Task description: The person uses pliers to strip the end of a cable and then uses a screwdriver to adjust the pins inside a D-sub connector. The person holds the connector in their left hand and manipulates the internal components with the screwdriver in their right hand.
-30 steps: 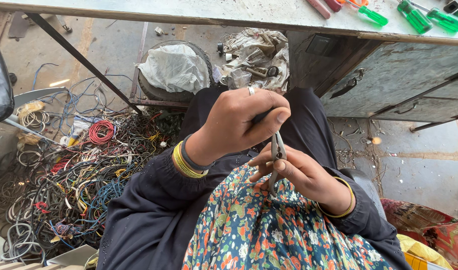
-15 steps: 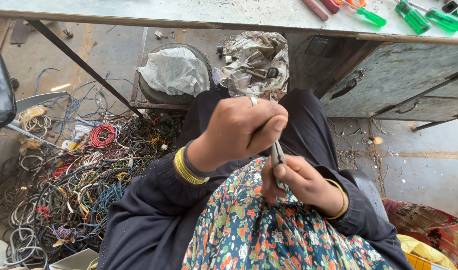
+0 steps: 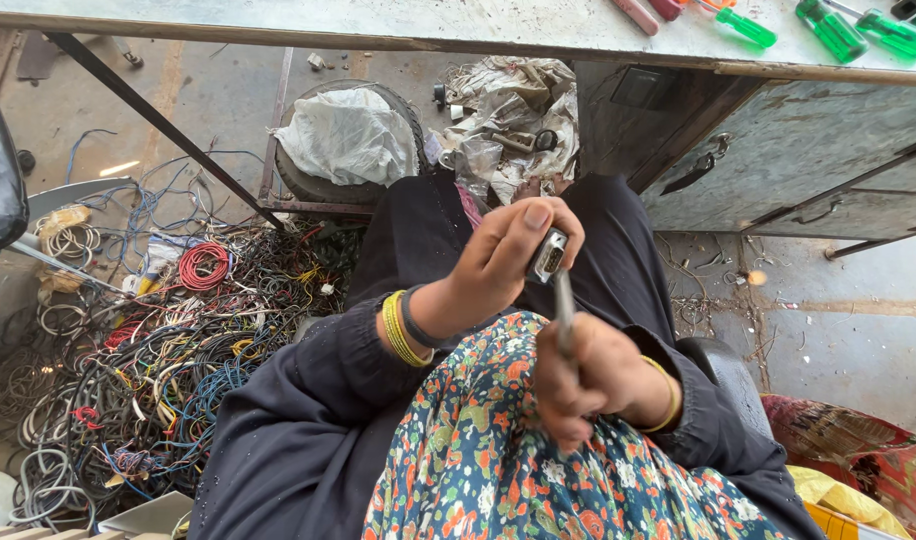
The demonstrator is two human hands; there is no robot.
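Left hand [image 3: 498,265]: raised over the lap, fingers pinched on a small grey metal cable connector [image 3: 549,255], its pin face turned toward the camera. Right hand [image 3: 588,380]: at 5 o'clock of the left, just below it, fingers clenched around the grey cable [image 3: 564,315] that runs down from the connector; whether a tool sits in that fist cannot be told. Connector and cable: held in the air at frame centre, above the floral cloth [image 3: 498,450] across the lap. Bench [image 3: 378,25]: edge runs along the top of frame, well apart from the hands; green-handled screwdrivers [image 3: 838,30] at 1 o'clock, partly cut off by the frame. Open room: bare floor at 3 o'clock. Heap of tangled wires [image 3: 148,350] at 9 o'clock, crowding the floor there. Round container [image 3: 348,140] covered with pale plastic at 11 o'clock and crumpled paper [image 3: 518,110] at 12 o'clock, contents indistinct.
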